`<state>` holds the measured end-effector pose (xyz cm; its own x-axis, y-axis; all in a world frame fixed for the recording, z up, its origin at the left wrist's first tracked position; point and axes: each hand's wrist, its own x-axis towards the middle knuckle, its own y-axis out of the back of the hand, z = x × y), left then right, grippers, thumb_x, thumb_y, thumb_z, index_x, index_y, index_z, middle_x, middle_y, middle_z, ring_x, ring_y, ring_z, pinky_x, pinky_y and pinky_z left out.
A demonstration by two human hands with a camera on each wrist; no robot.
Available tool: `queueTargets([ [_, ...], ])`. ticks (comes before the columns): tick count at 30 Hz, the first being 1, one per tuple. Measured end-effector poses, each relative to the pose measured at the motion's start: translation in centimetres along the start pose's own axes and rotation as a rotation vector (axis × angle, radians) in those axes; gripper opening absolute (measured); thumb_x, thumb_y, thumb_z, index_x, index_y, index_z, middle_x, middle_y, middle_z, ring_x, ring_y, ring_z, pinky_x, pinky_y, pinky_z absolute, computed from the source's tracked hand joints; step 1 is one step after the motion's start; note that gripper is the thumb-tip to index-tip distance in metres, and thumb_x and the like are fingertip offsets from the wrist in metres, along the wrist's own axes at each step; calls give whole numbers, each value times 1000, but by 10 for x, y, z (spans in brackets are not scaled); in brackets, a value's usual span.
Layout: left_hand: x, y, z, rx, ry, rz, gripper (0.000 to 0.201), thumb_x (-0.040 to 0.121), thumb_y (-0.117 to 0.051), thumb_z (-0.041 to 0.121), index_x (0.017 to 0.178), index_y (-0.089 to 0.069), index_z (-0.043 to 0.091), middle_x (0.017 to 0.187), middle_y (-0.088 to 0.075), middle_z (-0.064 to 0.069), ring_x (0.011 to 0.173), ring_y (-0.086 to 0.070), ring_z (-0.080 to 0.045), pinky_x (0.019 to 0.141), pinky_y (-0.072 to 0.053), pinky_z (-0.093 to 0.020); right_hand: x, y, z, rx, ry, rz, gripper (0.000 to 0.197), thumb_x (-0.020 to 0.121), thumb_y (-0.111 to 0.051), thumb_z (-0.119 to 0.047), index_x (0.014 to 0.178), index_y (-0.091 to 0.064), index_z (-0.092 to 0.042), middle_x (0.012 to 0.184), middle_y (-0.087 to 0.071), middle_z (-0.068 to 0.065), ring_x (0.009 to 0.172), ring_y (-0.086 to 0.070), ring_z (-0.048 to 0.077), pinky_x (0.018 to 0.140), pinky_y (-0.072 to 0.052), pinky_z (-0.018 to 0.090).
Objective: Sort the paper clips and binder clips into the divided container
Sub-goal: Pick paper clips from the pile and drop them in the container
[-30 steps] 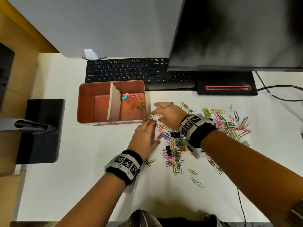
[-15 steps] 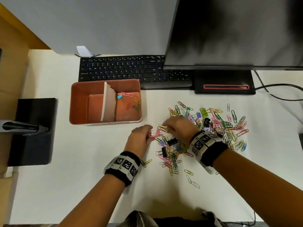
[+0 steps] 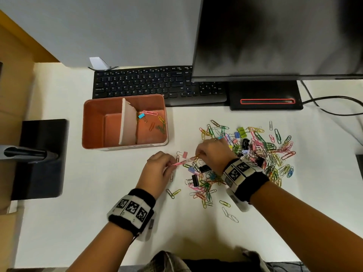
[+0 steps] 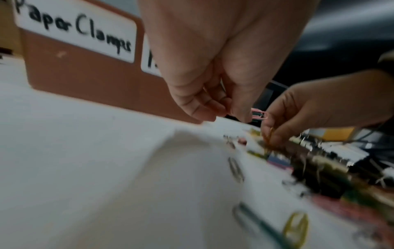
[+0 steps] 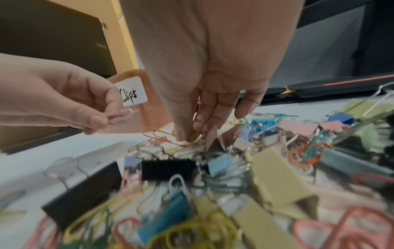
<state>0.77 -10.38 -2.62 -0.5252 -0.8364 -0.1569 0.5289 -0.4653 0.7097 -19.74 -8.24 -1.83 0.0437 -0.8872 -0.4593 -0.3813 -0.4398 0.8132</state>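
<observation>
An orange divided container (image 3: 94,122) with a white divider (image 3: 127,124) stands left of a pile of coloured paper clips and binder clips (image 3: 253,148). Its left compartment is bare. The right one holds a few paper clips (image 3: 161,124) and a blue binder clip (image 3: 141,116). My left hand (image 3: 171,164) pinches a pink paper clip (image 3: 179,163) just above the table, also seen as the pink paper clip (image 4: 259,114). My right hand (image 3: 198,154) pinches a yellow paper clip (image 5: 192,140) at the pile's left edge, where a red paper clip (image 5: 157,134) lies against it.
A black keyboard (image 3: 157,85) and a monitor (image 3: 275,36) on its stand base (image 3: 265,99) sit behind the container and pile. Cables (image 3: 334,107) trail at the right. A black stand base (image 3: 39,158) lies at the left. The container's front labels read "Paper Clamps" (image 4: 76,33) and "Clips" (image 5: 132,94).
My right hand has drawn back from beside the container to the pile's left edge. My left hand has taken up the pink paper clip and lifted it slightly.
</observation>
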Motion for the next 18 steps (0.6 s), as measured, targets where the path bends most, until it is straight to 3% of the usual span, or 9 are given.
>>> queueTargets([
  [3, -6, 34, 17, -65, 6, 119, 11, 82, -68, 13, 79, -61, 20, 78, -56, 5, 69, -52, -5, 60, -38, -6, -7, 22, -10, 100, 46, 105, 17, 93, -50, -28, 97, -65, -23, 92, -67, -7, 86, -58, 12, 98, -36, 38],
  [6, 1, 72, 29, -104, 15, 270, 12, 82, -69, 16, 78, -58, 23, 77, -58, 1, 66, -52, -7, 59, -42, -11, -3, 54, -35, 235, 130, 252, 16, 91, -54, -25, 98, -67, -20, 88, -66, -5, 79, -57, 12, 83, -46, 30],
  [8, 13, 91, 29, -168, 52, 340, 12, 80, -69, 13, 81, -60, 21, 79, -60, -5, 69, -55, -11, 65, -46, -19, 8, 73, -56, 288, 175, 341, 14, 89, -57, -22, 98, -68, -20, 85, -61, -8, 76, -52, 10, 74, -41, 24],
  [10, 25, 104, 25, -223, 108, 384, 14, 78, -71, 13, 86, -61, 20, 83, -63, -10, 71, -58, -15, 71, -50, -28, 21, 86, -75, 354, 201, 382, 15, 87, -61, -22, 100, -67, -19, 89, -62, -4, 75, -50, 8, 75, -41, 23],
  [12, 28, 109, 23, -203, 139, 380, 22, 76, -74, 16, 95, -64, 19, 90, -65, -7, 71, -59, -11, 73, -52, -27, 28, 90, -82, 425, 203, 384, 26, 83, -66, -25, 108, -65, -17, 97, -63, 1, 75, -51, 8, 79, -44, 22],
  [15, 13, 103, 20, -91, 60, 368, 26, 74, -76, 17, 96, -63, 19, 94, -59, 1, 75, -58, -11, 71, -49, -18, 27, 84, -57, 433, 106, 403, 35, 84, -65, -31, 116, -60, -20, 109, -59, -1, 80, -52, 6, 83, -45, 22],
  [18, -18, 80, 8, -27, 29, 272, 21, 74, -76, 17, 86, -59, 21, 88, -55, 5, 75, -54, -8, 65, -42, -9, 21, 68, -10, 327, -110, 388, 39, 84, -64, -35, 119, -56, -22, 118, -56, 2, 92, -57, 15, 89, -50, 34],
])
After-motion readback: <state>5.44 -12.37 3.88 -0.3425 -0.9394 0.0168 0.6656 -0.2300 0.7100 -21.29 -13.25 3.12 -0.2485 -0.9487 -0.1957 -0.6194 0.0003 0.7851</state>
